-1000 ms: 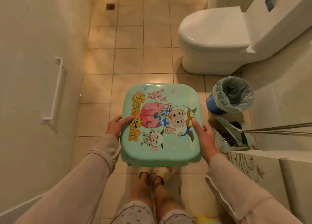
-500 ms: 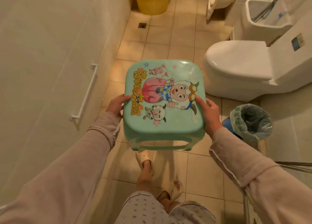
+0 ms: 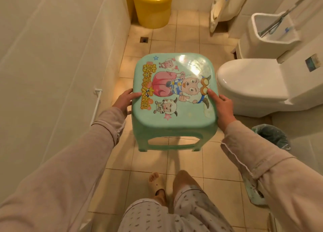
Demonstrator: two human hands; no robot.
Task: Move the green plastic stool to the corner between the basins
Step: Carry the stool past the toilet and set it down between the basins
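The green plastic stool [image 3: 174, 123], with a cartoon sheep picture on its seat, hangs upright in the air above the tiled floor, in the middle of the head view. My left hand [image 3: 124, 100] grips its left edge, thumb on the seat. My right hand [image 3: 222, 107] grips its right edge, thumb resting on the picture. The stool's feet are off the floor. A yellow bucket [image 3: 152, 6] stands at the far end against the left wall.
A white toilet [image 3: 253, 84] sits close on the right of the stool. Behind it stands a white bin [image 3: 272, 34] holding a brush handle. A lined waste bin [image 3: 272, 137] is at my right arm. A floor drain [image 3: 144, 39] lies ahead. A white wall rail [image 3: 96, 105] is on the left.
I have walked forward with the stool held in both hands; the toilet and waste bin have slid back on the right, and the yellow bucket has come into view ahead.
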